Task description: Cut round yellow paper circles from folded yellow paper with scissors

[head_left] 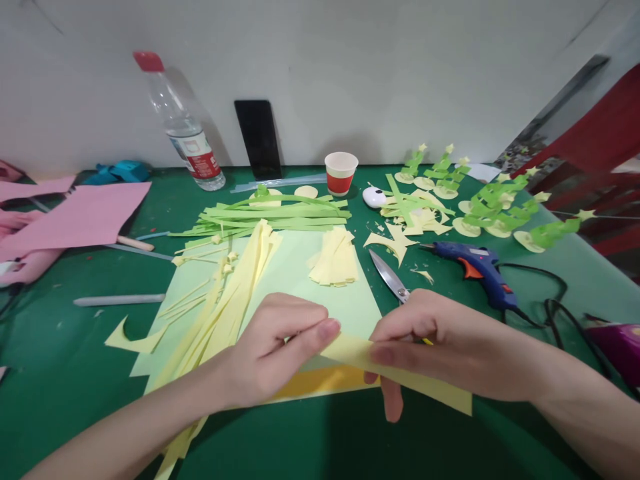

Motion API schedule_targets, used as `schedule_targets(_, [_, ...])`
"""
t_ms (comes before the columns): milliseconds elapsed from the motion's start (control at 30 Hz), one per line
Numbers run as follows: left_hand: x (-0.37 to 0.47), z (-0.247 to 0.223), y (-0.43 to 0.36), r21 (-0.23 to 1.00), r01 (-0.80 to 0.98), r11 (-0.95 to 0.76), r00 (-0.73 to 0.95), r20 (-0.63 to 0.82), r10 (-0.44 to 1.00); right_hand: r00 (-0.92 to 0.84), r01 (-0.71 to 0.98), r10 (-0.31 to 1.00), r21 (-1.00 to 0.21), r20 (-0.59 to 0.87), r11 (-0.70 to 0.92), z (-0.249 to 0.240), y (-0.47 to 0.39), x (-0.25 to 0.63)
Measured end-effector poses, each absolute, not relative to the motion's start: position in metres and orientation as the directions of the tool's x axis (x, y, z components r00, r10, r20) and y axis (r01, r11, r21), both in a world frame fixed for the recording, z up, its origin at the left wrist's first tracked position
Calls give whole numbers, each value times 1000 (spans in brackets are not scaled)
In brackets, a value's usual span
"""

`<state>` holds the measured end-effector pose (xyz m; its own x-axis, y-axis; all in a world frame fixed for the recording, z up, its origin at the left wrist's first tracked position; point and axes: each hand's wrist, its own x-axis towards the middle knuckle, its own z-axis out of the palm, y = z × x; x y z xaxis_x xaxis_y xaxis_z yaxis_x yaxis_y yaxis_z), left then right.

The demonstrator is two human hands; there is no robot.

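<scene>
Between my two hands a pale yellow paper strip [350, 352] is stretched above the near edge of the paper sheets. My left hand [283, 343] pinches its left end between thumb and fingers. The strip's middle is gripped by my right hand [420, 340], and its free end hangs out to the lower right. Under them lie a light green sheet [295, 267] and an orange-yellow sheet [325, 383]. Long yellow strips [225, 320] fan out beside my left forearm. Short yellow pieces [334, 257] form a pile on the green sheet. Scissors [390, 275] lie partly hidden behind my right hand.
A blue glue gun [475, 263] with a black cord is at right, below finished green paper spirals with stars [500, 207]. Green strips [275, 217], a paper cup [341, 173], a phone [259, 139] and a bottle [193, 143] stand or lie near the wall. Pink paper [85, 217] is left.
</scene>
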<state>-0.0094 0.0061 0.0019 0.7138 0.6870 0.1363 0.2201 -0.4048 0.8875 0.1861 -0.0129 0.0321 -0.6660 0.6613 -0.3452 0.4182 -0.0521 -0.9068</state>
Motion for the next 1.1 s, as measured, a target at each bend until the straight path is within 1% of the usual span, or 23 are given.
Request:
schedule_targets(67, [-10,2,7,912,218,-348,682,112,723,-654,422,677,-905,-338,-44,33,-15,187])
schedule_targets(100, [-10,2,7,916,213,-340,658,123,743,-645,419,690,-907,-329,-40,34,-16,187])
schedule_targets(200, [-11,1,8,905,192,-380,598,199,776,-621,417,721,-908,-308,-29,33,-17,188])
schedule_targets(267, [-10,1,8,891,207,-404,602,210,771,-621,427,721,-904,-306,-16,32,-17,187])
schedule_targets(367, [-11,4,7,820,277,-501,633,236,737,-625,439,715,-899,-315,-13,29,-16,185])
schedule_targets(467, [-11,6,5,746,293,-599,655,299,694,-626,426,710,-904,-322,-34,29,-14,183])
schedule_targets(533, [-11,6,4,759,287,-584,624,315,715,-620,412,721,-911,-310,-37,30,-14,182])
schedule_targets(667, [-10,4,4,833,312,-456,552,232,801,-586,429,756,-903,-293,-17,31,-15,182])
schedule_targets(767, [-10,2,6,862,274,-427,547,226,806,-569,427,775,-904,-277,-10,30,-17,182])
schedule_targets(833, [-10,2,7,842,269,-467,576,248,779,-556,400,793,-916,-250,-8,27,-18,182])
schedule_targets(900, [-10,3,8,788,291,-543,608,286,741,-547,375,808,-927,-220,2,24,-19,182])
schedule_targets(1000, [-11,3,8,713,289,-639,607,380,698,-546,355,825,-932,-146,70,23,-20,181])
schedule_targets(1100, [-11,2,8,741,238,-627,541,435,720,-518,355,855,-912,-11,204,24,-23,180])
